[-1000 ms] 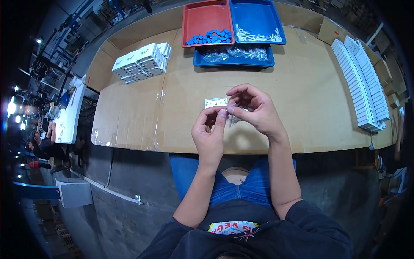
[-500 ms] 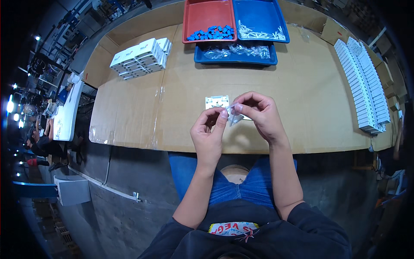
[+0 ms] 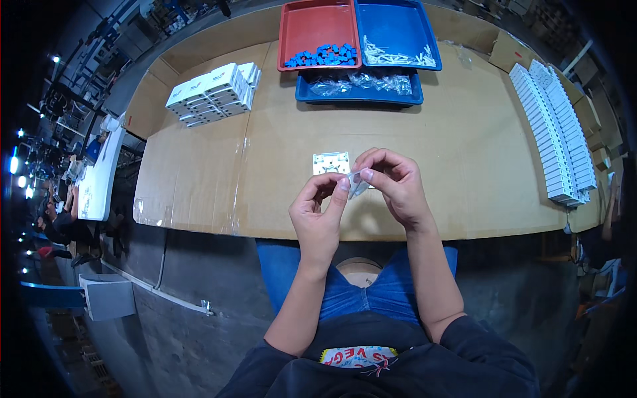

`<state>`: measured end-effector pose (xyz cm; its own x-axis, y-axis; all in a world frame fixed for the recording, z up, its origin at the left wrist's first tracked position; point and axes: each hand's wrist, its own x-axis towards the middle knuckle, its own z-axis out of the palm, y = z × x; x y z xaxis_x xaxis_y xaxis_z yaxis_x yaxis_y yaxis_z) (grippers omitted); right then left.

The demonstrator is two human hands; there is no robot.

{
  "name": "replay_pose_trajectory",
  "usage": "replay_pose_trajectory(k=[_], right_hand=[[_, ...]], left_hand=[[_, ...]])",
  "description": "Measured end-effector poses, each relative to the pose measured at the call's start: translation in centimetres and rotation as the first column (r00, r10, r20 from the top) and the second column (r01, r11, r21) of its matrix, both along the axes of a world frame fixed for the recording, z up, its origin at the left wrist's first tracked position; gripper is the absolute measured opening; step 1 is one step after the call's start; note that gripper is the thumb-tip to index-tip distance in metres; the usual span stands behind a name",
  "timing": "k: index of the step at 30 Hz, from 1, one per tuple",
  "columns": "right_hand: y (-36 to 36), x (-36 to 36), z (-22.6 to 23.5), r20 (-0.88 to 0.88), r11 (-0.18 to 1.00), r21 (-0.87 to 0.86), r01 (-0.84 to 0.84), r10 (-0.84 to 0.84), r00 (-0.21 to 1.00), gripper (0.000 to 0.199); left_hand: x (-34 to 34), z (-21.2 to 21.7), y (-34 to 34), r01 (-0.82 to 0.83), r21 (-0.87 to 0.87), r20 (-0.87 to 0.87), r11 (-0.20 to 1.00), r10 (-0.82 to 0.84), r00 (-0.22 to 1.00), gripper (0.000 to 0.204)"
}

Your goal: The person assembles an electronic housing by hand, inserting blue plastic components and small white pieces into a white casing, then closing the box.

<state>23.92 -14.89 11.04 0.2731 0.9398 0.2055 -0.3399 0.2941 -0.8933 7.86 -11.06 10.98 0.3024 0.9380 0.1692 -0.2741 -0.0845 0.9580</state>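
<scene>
A small clear plastic bag (image 3: 357,186) is stretched between my two hands, just above the near middle of the table. My left hand (image 3: 320,211) pinches one side of it between thumb and forefinger. On the other side, the thumb and fingers of my right hand (image 3: 393,186) are closed on the plastic. What lies inside the bag is too small to make out. Just beyond my hands a white square plastic part (image 3: 330,161) rests on the cardboard, its lower corner partly covered by my fingers.
At the back stand a red tray (image 3: 318,26) of small blue pieces and a blue tray (image 3: 398,23) of white pins. A lower blue tray (image 3: 358,101) holds clear bags. White boxes (image 3: 215,89) are stacked left; long rows of white parts (image 3: 551,139) line the right.
My hands have dropped slightly toward me, and the bag between them has shifted and folded. The whole view has also moved a little.
</scene>
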Motion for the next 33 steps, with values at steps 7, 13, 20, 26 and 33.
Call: replay_pose_trajectory(k=[7,13,20,26,33], right_hand=[[0.0,-0.2,-0.7,-0.013,0.998,0.056,-0.007,0.008,1.0,0.005],[0.4,-0.8,-0.7,-0.074,0.999,0.009,-0.041,0.041,0.996,0.006],[0.7,-1.0,-0.8,-0.015,0.995,-0.003,-0.098,0.098,0.995,0.01],[0.9,-1.2,-0.8,0.025,0.997,-0.002,-0.073,0.073,0.997,0.009],[1.1,-1.0,-1.4,-0.012,0.997,0.032,-0.077,0.077,0.997,0.006]], left_hand=[[-0.4,0.5,0.1,0.034,0.007,-0.02,0.999,-0.033,0.999,0.011],[-0.9,0.4,0.5,0.008,0.152,-0.091,0.988,0.006,0.996,0.01],[-1.2,0.1,0.9,0.038,0.031,-0.049,0.999,-0.036,0.998,0.012],[-0.7,-0.1,0.7,0.049,0.04,-0.026,0.998,-0.048,0.998,0.013],[-0.1,0.0,0.6,0.04,-0.006,0.042,0.999,-0.039,0.998,0.015]])
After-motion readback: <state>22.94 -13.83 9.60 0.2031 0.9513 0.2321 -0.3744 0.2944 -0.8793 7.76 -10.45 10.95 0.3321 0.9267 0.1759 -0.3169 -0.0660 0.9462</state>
